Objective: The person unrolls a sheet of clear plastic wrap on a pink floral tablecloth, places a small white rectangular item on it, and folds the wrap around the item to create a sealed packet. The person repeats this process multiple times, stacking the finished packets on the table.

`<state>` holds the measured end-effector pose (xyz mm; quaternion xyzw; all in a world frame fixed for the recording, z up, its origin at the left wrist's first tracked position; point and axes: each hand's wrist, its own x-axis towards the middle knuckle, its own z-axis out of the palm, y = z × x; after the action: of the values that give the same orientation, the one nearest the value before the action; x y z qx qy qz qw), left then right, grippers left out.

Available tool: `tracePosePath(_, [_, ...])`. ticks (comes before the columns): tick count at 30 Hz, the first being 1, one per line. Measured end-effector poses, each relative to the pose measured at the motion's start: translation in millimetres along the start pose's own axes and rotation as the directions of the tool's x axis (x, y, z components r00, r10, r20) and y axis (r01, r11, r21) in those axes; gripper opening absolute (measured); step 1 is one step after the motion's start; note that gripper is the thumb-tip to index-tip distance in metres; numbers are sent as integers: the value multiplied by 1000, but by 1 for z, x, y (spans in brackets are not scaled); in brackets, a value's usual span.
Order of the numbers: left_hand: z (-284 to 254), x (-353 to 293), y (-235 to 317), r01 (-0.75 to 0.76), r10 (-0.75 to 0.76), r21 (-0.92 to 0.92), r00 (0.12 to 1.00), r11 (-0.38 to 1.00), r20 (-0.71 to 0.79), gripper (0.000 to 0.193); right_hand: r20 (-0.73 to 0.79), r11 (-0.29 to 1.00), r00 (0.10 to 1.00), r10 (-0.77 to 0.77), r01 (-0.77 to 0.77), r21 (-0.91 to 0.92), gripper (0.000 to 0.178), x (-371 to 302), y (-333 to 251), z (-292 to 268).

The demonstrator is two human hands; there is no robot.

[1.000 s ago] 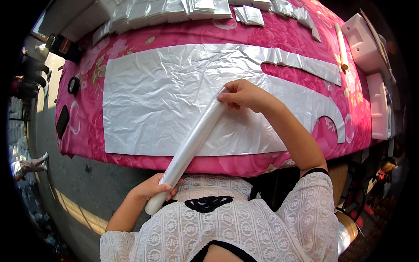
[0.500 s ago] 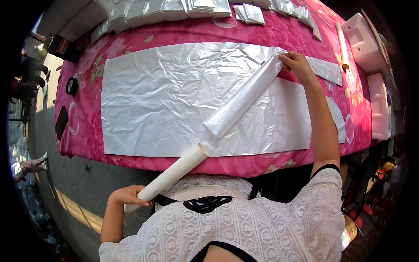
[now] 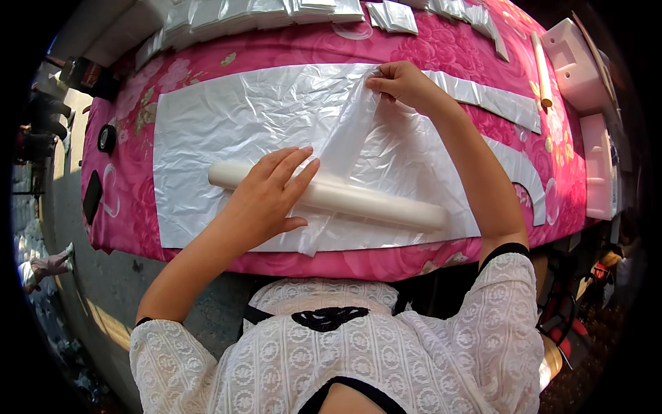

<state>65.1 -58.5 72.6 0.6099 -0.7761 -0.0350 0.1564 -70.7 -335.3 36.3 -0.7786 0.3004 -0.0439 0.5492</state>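
Note:
A long white roll of thin plastic film (image 3: 372, 201) lies across a large clear plastic sheet (image 3: 214, 131) spread on the pink flowered table (image 3: 227, 58). My left hand (image 3: 269, 196) presses flat on the roll, fingers spread. My right hand (image 3: 400, 83) pinches the free end of the film (image 3: 348, 141) and holds it stretched toward the table's far edge. The film runs from the roll up to that hand.
Stacks of folded plastic pieces (image 3: 276, 10) line the far edge. A long cut plastic strip (image 3: 496, 103) and a curved piece (image 3: 527, 190) lie at the right. White foam boxes (image 3: 576, 48) and a thin stick (image 3: 543, 69) sit far right. Dark small objects (image 3: 105, 138) rest at the left edge.
The roll came down from a slanted, lifted position and now lies flat on the table. My left hand moved from its lower end onto its middle. My right hand pulled the film end out.

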Motion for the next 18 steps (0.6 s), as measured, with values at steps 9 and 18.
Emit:
tracePosePath(9, [59,-43,33,-143,156,-65,945,988,289,80,98,993,991,93,-84,-85,24,14,1,-7])
tracePosePath(18, [76,-58,52,-102,108,-38,965,994,241,84,-169,970,972,-163,127,-209,52,-61,-29,32])
